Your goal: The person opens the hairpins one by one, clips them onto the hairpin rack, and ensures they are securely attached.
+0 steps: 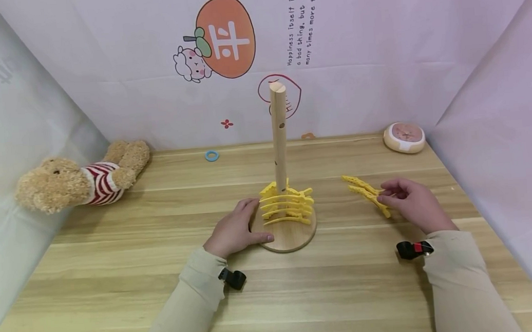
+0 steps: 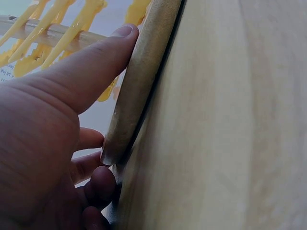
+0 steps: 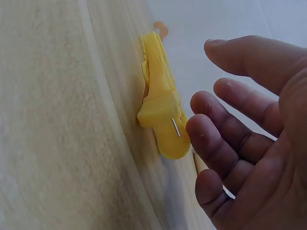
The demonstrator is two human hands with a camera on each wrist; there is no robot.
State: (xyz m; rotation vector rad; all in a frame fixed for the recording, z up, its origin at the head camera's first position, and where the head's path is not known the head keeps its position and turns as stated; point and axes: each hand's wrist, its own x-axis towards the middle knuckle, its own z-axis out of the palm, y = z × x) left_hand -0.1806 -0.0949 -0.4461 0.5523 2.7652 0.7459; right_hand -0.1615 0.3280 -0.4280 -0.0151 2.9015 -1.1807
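My left hand (image 1: 235, 230) grips the rim of the round wooden base (image 1: 286, 243), its thumb lying along the near side. In the left wrist view, the thumb and fingers sit on either side of the base edge (image 2: 146, 62). From the base rises an upright wooden post (image 1: 280, 144) with small holes. Several yellow plastic clips (image 1: 289, 209) are stacked round its foot. To the right, another yellow clip (image 1: 365, 190), with long arms and a metal pin at one end, lies on the table. Beside that end, my right hand (image 1: 412, 204) holds its loosely bent fingers apart, pinching nothing.
A teddy bear (image 1: 102, 182) in a striped top lies at the back left. Near the back wall are a blue ring (image 1: 211, 155) and a small rounded pink-and-white device (image 1: 404, 137). Printed white cloth (image 1: 363, 92) encloses the wooden table (image 1: 160, 245).
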